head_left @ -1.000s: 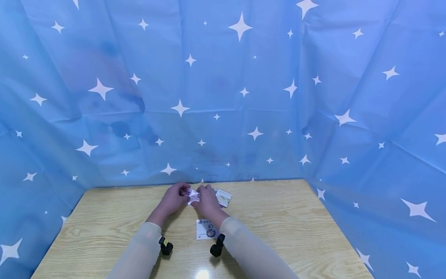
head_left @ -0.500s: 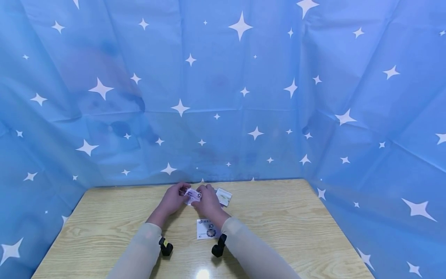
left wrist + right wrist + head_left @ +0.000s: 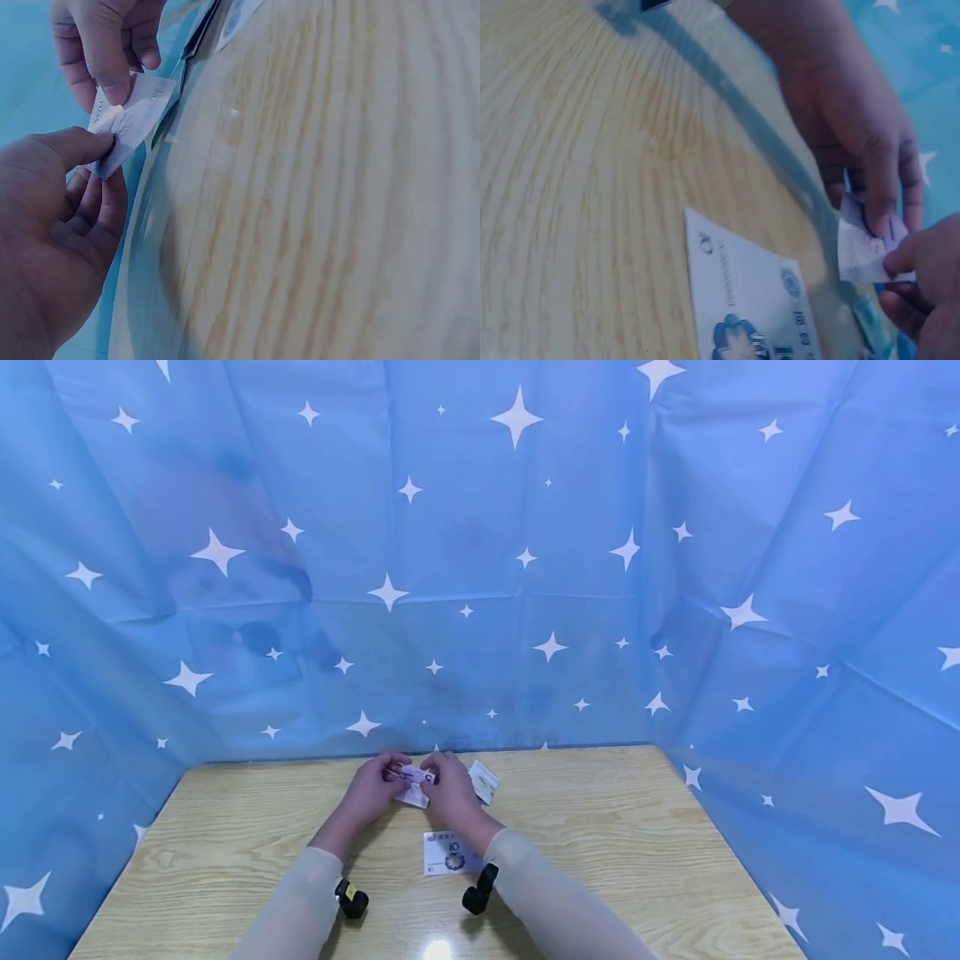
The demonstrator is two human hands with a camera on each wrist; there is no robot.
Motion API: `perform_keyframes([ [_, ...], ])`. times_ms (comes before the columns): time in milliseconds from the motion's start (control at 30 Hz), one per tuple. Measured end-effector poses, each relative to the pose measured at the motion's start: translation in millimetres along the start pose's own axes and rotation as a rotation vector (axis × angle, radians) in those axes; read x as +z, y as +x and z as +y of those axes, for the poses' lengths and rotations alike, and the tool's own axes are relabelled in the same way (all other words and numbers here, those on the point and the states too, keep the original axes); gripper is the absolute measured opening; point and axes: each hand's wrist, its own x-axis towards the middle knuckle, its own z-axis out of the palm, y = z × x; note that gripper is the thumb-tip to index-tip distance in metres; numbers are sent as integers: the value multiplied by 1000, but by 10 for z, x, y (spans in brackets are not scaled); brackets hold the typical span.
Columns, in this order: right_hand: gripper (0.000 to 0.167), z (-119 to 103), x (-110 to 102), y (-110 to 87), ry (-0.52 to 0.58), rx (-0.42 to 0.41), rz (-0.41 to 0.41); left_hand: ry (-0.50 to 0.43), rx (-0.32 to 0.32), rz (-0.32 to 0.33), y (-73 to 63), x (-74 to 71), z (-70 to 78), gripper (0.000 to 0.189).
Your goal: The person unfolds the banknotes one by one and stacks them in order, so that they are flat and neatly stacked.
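Purple note pinched between my left hand and my right hand

I have the small note directly between my two hands, near the far edge of the wooden table. My left hand grips its left part: the thumb lies on the printed face and the fingers curl in behind. My right hand holds the opposite part the same way, thumb in front, fingers bent at the back. Neither hand is spread; each is closed down to a pinch, with the thumbs just beside each other and a strip of the paper showing between them. From the left wrist, the word YUAN shows along one border. I cannot tell whether the lower edge of the paper touches the wood.

Just beside my right hand, on its outer side, lies a pale note, partly hidden by that hand. Nearer to me, a note marked 10 lies flat, partly under my right forearm and apart from the purple one. Light sleeves cover my forearms, and a small black device sits at each wrist. Behind the table hangs a blue backdrop with white stars.
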Motion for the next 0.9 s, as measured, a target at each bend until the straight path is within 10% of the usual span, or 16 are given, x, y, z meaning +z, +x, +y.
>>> perform_keyframes([
  [900,18,130,-607,-217,333,-11,-47,-365,26,-83,-390,178,306,40],
])
